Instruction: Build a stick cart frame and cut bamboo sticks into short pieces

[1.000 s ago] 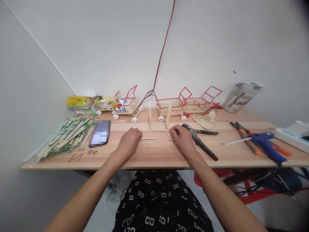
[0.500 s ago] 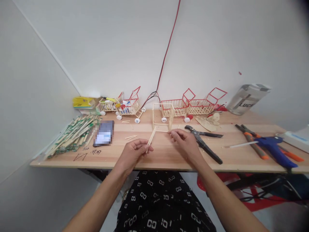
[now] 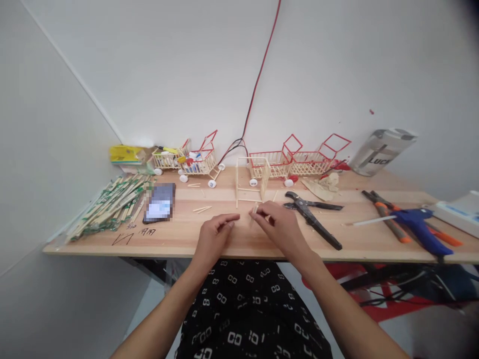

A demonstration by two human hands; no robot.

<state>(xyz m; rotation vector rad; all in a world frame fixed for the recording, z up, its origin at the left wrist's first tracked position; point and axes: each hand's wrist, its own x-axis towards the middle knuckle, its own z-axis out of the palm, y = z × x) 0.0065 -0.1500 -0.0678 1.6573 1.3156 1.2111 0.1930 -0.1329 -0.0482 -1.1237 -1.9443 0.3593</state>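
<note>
My right hand [image 3: 279, 224] pinches a few short wooden sticks [image 3: 253, 215] between thumb and fingertips, tilted above the tabletop. To its left, my left hand [image 3: 216, 235] has its fingers stretched toward the sticks, thumb apart below, and nothing shows in it. Just beyond both hands stands a small open frame of wooden sticks [image 3: 251, 189]; its right side is filled in with slats. A pair of loose sticks [image 3: 202, 209] lies left of the frame, and a single stick [image 3: 276, 195] lies on its right, close to my right hand.
Black-handled cutters [image 3: 316, 227] lie right of my right hand. Farther right are orange-handled pliers [image 3: 392, 224] and a blue glue gun [image 3: 415, 222]. Left are a phone [image 3: 159, 203] and wrapped chopsticks [image 3: 108, 207]. Small stick carts [image 3: 271, 164] line the wall beside a tilted can [image 3: 383, 152].
The sticks have passed from my left hand to my right. My right hand has moved left and toward me, off the frame's edge. My left fingers have straightened.
</note>
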